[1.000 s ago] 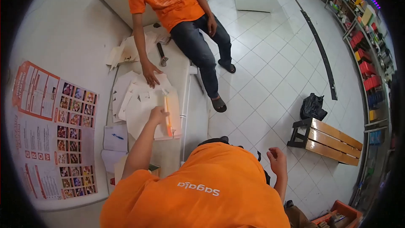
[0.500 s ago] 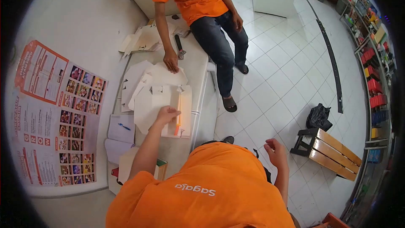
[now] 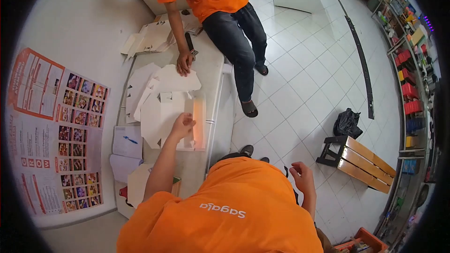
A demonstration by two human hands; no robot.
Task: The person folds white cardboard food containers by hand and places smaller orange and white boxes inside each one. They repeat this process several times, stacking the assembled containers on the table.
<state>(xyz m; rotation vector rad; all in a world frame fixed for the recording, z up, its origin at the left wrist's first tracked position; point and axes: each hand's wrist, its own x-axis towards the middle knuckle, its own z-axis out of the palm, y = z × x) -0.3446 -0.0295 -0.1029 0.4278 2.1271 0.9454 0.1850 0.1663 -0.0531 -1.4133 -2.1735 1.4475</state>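
My left hand (image 3: 183, 124) is over a creased white cardboard sheet (image 3: 171, 107) on the white worktop. Its fingers are bent and slightly apart, with nothing visibly gripped; whether the fingertips touch the card is unclear. Along the sheet's right side, a raised flap (image 3: 198, 124) shows an orange tint. Off to the right, my right hand (image 3: 302, 176) hangs over the floor, fingers loosely curled and apart, empty. A co-worker's hand (image 3: 184, 62) rests on another white cardboard sheet (image 3: 176, 79) just beyond mine.
More cardboard (image 3: 149, 37) and a black-handled tool (image 3: 190, 44) lie farther back. An open notebook (image 3: 127, 141) with a blue pen is at the left. A wooden bench (image 3: 363, 161), a black bag (image 3: 348, 123) and the co-worker's legs (image 3: 239, 49) are to the right.
The view has shifted, moving the scene slightly left. My left hand has drawn back from the orange-tinted flap. My right hand stays free at my side.
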